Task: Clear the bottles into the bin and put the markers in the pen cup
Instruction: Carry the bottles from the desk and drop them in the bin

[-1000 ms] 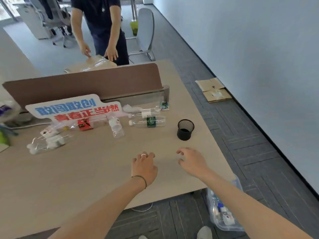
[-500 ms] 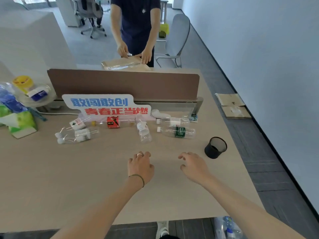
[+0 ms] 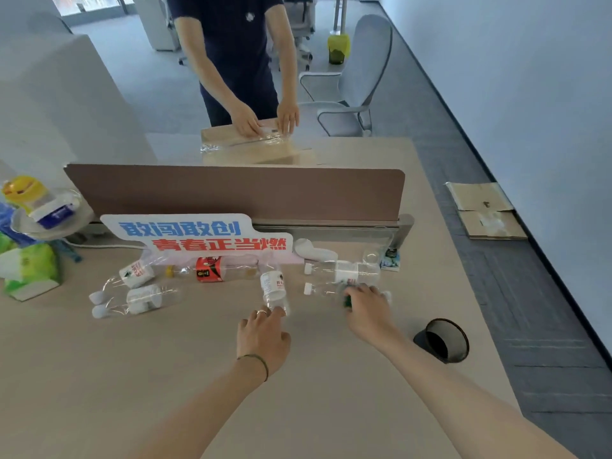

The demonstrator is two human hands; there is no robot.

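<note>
Several empty clear plastic bottles lie on the beige desk [image 3: 139,376] in front of a sign. My right hand [image 3: 367,308] is curled over the green-label bottle [image 3: 319,289], covering its label. Just behind that one lies another clear bottle [image 3: 344,271]. The fingertips of my left hand [image 3: 263,336] touch the base of a white-label bottle [image 3: 273,286] that points away from me. Further left are a red-label bottle [image 3: 212,269] and three more bottles [image 3: 142,298]. The black mesh pen cup [image 3: 445,339] stands at the right, near the desk edge.
A sign with blue and red characters [image 3: 198,235] leans on a brown divider [image 3: 238,192]. Behind the divider a person [image 3: 231,44] presses a plastic bag. Green tissue packs [image 3: 31,270] sit at the left. A grey chair [image 3: 361,77] and cardboard [image 3: 483,210] are at the right.
Both my hands have reached forward from the bare desk to the bottles. The right one has closed over the green-label bottle; the left one has come to the white-label bottle's base.
</note>
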